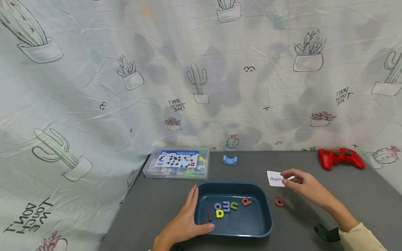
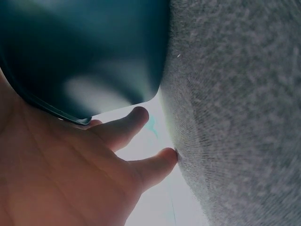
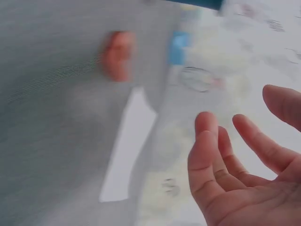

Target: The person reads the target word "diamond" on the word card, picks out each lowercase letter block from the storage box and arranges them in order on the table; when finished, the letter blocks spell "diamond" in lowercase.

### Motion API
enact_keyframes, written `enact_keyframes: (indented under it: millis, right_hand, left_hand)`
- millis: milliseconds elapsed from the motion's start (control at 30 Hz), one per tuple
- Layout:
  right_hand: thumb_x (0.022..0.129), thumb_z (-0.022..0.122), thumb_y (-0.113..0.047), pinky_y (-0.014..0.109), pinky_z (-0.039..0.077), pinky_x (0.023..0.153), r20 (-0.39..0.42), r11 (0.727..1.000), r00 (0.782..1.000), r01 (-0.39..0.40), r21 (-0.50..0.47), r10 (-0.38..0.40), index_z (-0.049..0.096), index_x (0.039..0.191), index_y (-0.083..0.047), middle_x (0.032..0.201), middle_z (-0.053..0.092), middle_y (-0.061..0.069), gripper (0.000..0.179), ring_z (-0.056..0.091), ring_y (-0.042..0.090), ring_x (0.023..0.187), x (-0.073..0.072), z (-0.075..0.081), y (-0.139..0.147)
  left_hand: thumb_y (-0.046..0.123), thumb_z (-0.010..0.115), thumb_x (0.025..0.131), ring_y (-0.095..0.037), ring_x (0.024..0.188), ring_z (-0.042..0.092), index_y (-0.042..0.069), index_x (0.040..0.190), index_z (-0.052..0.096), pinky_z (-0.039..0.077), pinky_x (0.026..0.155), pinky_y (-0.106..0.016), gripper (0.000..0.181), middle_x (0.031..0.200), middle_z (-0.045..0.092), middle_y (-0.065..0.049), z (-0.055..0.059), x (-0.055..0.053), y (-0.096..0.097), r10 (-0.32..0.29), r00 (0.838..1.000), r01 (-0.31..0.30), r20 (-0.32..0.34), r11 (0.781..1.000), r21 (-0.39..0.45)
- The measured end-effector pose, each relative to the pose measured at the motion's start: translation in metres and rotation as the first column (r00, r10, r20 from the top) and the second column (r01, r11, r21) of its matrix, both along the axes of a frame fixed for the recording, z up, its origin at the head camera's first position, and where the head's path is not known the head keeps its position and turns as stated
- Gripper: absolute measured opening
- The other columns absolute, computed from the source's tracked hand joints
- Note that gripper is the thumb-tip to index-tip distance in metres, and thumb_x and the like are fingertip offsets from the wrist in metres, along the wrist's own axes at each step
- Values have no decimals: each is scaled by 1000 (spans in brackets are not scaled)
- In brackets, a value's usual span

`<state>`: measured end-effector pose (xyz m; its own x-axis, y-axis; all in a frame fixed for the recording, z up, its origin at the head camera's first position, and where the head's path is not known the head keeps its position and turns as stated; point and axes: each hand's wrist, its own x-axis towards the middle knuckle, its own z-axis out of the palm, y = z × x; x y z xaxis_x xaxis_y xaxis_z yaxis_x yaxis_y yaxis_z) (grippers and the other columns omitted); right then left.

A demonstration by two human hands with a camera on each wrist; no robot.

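At the left side of a dark blue tray (image 1: 236,230), my left hand (image 1: 185,221) grips the rim, thumb over the near-left corner and fingers along the outer wall. The left wrist view shows two fingertips below the tray wall (image 2: 94,47). Coloured letters lie inside, among them a yellow one (image 1: 219,213), a green n (image 1: 233,205) and a purple m (image 1: 226,206). My right hand (image 1: 306,184) hovers with loosely bent fingers over a white card (image 1: 274,179), partly covering its printed word, "diam…". Nothing is between its fingers. A red letter (image 1: 279,202) lies on the table just nearer than the card.
A clear plastic case (image 1: 176,174) with a printed label and small parts stands at the back left. Near the back edge sits a small blue block (image 1: 230,160). A red game controller (image 1: 340,158) lies at the back right, before a patterned cloth (image 1: 263,87).
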<state>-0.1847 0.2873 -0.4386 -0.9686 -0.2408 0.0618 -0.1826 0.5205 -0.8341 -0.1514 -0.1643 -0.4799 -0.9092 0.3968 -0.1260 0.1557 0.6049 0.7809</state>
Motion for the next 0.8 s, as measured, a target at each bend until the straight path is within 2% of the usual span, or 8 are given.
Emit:
enact_keyframes:
  millis: [233, 400, 533, 800]
  right_hand:
    - [110, 64, -20, 34, 58, 76, -134, 997, 990, -47, -61, 39, 62, 141, 0, 130, 68, 19, 37, 68, 17, 95, -8, 36, -26]
    - [110, 63, -20, 33, 59, 85, -179, 985, 981, -96, -142, 70, 63, 141, 1, 134, 68, 19, 37, 71, 22, 109, -15, 58, -61]
    - [110, 64, -20, 35, 59, 90, -176, 959, 973, -183, -217, 146, 63, 141, 1, 135, 68, 18, 37, 70, 29, 118, -26, 60, -95]
    - [109, 65, -15, 38, 59, 91, -197, 901, 940, -327, -284, 279, 66, 136, 0, 128, 70, 16, 32, 72, 25, 110, -38, 51, -142]
  left_hand:
    - [61, 81, 88, -48, 158, 16, 11, 173, -3, 27, 113, -78, 129, 179, -7, -12, -1, 0, -3, -14, 1000, 14, 3, 999, 32]
    - [60, 81, 89, -48, 158, 16, 11, 173, -4, 28, 112, -79, 129, 179, -8, -11, -1, -1, -6, -21, 1000, 21, -8, 999, 35]
    - [58, 82, 89, -47, 159, 15, 10, 173, -4, 28, 113, -78, 129, 179, -9, -11, 0, 0, -9, -16, 1000, 17, -16, 999, 41]
    - [58, 81, 89, -46, 159, 14, 8, 172, -4, 27, 114, -77, 129, 179, -8, -13, -2, 0, -3, -32, 999, 33, -14, 998, 50]
